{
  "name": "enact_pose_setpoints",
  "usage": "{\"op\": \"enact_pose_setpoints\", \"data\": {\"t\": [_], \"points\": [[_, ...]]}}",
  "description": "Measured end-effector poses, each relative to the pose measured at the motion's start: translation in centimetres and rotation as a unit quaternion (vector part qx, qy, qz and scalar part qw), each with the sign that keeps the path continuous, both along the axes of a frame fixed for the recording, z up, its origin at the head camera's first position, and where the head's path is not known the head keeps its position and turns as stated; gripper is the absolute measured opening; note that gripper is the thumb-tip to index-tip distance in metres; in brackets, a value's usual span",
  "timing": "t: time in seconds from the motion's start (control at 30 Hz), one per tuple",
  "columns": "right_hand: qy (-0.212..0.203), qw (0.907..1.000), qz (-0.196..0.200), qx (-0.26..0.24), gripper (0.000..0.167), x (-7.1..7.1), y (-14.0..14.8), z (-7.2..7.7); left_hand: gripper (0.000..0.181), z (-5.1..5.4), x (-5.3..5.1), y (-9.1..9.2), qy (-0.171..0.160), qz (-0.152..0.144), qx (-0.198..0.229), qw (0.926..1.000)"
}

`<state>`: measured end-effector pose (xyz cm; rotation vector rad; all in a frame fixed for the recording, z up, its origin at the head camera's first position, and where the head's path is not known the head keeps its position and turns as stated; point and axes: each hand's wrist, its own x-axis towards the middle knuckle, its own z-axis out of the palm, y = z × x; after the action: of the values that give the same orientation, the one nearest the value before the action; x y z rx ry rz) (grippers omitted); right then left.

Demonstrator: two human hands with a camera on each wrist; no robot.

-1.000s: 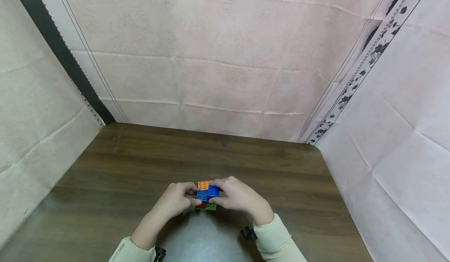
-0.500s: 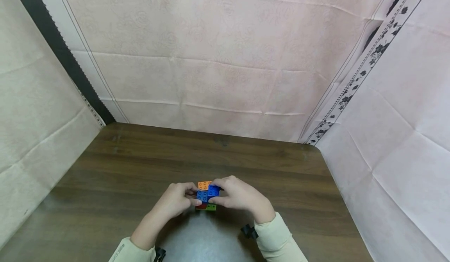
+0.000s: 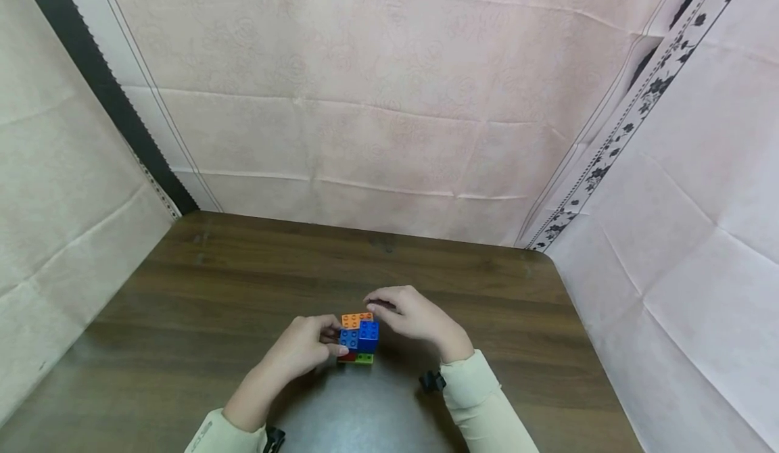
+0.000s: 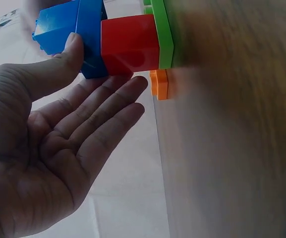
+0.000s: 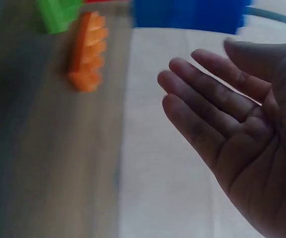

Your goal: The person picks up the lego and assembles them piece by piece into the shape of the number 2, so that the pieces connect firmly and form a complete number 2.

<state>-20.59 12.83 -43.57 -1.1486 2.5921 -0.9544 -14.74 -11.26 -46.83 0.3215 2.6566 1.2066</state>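
A stack of toy building bricks stands on the table near my hands. Its green plate (image 4: 163, 34) lies lowest, with a red brick (image 4: 130, 44) above it. Over the red comes a blue brick (image 4: 92, 37), topped by another blue brick (image 3: 368, 335). Behind the stack sits an orange brick (image 5: 87, 52), low on the table. My left hand (image 3: 304, 347) pinches the lower blue brick from the left, thumb on its near side. My right hand (image 3: 414, 318) is raised at the right, apart from the bricks, with its fingers extended and holding nothing.
The brown wooden table (image 3: 255, 291) spreads around the stack. Pale cloth (image 3: 365, 101) hangs behind it and along both sides. Dark wrist devices (image 3: 432, 381) show at the sleeves.
My right hand has let go of the top blue brick and moved up and back from it. The left hand keeps its hold, and the stack stands almost where it was.
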Motion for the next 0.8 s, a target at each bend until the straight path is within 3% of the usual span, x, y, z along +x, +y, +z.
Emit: {"op": "enact_pose_setpoints", "data": {"t": [0.17, 0.43, 0.67, 0.8], "points": [[-0.003, 0.9986, -0.001, 0.053, 0.035, -1.5, -0.8, -2.6, 0.031, -0.1, 0.0, -0.1, 0.001, -0.008, 0.005, 0.9999], [0.017, 0.9929, 0.015, 0.116, 0.043, -2.9, -2.1, -4.9, 0.041, 0.4, 0.4, -0.6, 0.043, -0.051, 0.004, 0.9978], [0.061, 0.9858, 0.011, 0.156, 0.042, -3.1, -2.6, -5.4, 0.039, 0.4, 0.4, -0.9, 0.091, -0.093, 0.004, 0.9915], [0.079, 0.9821, 0.013, 0.17, 0.039, -3.0, -2.7, -5.3, 0.033, 0.1, 0.3, -0.7, 0.096, -0.099, 0.014, 0.9903]]}}
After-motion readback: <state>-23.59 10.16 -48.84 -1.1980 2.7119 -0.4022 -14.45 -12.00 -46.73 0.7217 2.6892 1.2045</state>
